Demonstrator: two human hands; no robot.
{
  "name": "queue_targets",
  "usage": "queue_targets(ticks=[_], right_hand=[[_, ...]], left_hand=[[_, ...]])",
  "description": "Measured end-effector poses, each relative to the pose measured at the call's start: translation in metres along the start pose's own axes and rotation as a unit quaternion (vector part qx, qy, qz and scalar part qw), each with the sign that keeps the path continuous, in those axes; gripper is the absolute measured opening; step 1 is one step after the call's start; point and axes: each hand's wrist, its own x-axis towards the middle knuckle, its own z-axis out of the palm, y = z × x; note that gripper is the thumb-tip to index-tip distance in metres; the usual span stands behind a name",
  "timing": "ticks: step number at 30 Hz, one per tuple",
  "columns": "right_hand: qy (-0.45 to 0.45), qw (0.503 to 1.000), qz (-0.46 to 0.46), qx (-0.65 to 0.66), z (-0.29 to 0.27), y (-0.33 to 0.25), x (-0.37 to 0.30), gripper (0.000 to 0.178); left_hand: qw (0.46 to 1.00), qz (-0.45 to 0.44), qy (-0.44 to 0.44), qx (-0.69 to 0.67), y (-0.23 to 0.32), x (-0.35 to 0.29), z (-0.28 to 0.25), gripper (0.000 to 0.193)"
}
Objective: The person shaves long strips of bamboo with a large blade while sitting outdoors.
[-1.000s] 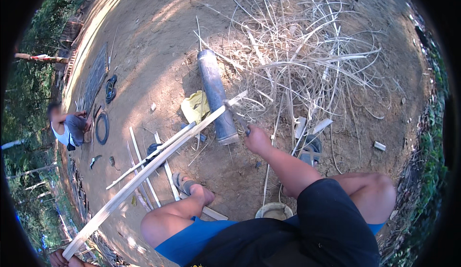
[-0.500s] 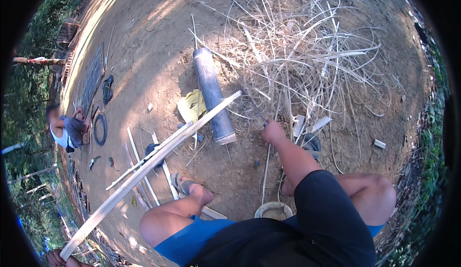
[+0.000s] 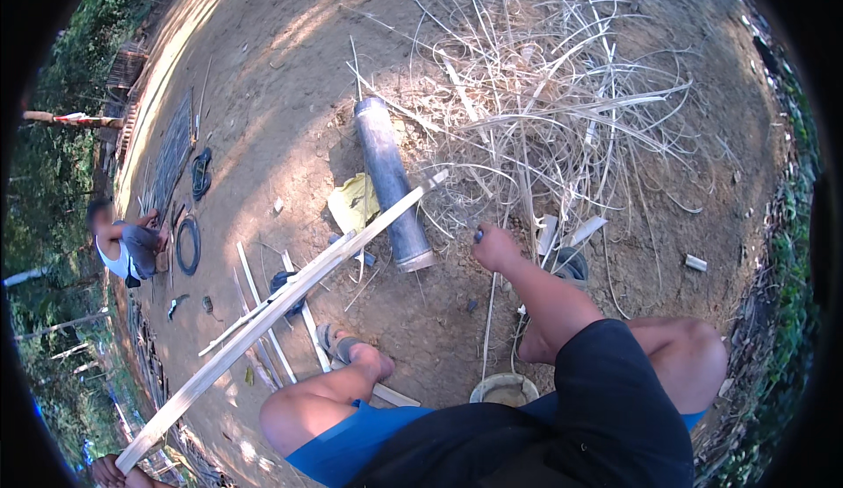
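At the lower left my left hand (image 3: 123,475) is closed round the near end of a long pale split bamboo strip (image 3: 237,343). The strip slants up to the right, and its far end lies across a dark cylinder (image 3: 391,180) resting on the ground. Right of that cylinder, my right hand (image 3: 498,249) is closed on the handle of a knife (image 3: 479,236). Its blade is hardly visible, smeared or turned away; the handle's dark end shows at the fist. A second, thinner strip (image 3: 230,330) lies alongside the held one.
A large tangle of pale shavings (image 3: 562,101) covers the ground ahead. A yellow cloth or sack piece (image 3: 353,202) lies beside the cylinder. Between my legs stands a round container (image 3: 505,389). Loose strips (image 3: 263,312) lie at left. Another person (image 3: 127,242) sits farther left near a black coil (image 3: 187,246).
The knife's blade, plain before beside the strip's far end, is now hardly seen. My right hand has shifted slightly down and turned. The strip's far end has moved slightly right.
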Motion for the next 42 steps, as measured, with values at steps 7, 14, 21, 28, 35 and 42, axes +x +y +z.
queue_targets(ticks=[7, 14, 21, 28, 35, 42], right_hand=[[0.001, 0.994, -0.110, 0.016, 0.016, -0.023, -0.019, 0.028], [0.011, 0.997, 0.062, 0.048, 0.015, 0.024, 0.020, 0.029], [-0.036, 0.999, -0.013, 0.032, 0.013, -0.014, 0.004, 0.032], [-0.016, 0.997, -0.070, -0.036, 0.012, -0.027, 0.007, 0.032], [0.002, 1.000, 0.008, -0.026, 0.008, -0.015, 0.011, 0.031], [-0.012, 0.999, 0.030, -0.027, 0.007, -0.001, 0.011, 0.039]], left_hand=[[1.000, -0.012, 0.012, 0.021, 0.001, 0.005, -0.007, 0.072], [0.996, -0.001, 0.066, 0.065, -0.009, 0.015, 0.002, 0.062], [0.993, 0.017, 0.094, 0.071, -0.034, 0.007, 0.038, 0.042], [0.999, -0.011, 0.017, 0.041, 0.015, 0.018, -0.024, 0.071], [0.997, 0.003, 0.038, 0.074, 0.023, 0.020, -0.035, 0.062], [0.998, 0.003, 0.043, 0.048, 0.013, 0.021, -0.023, 0.070]])
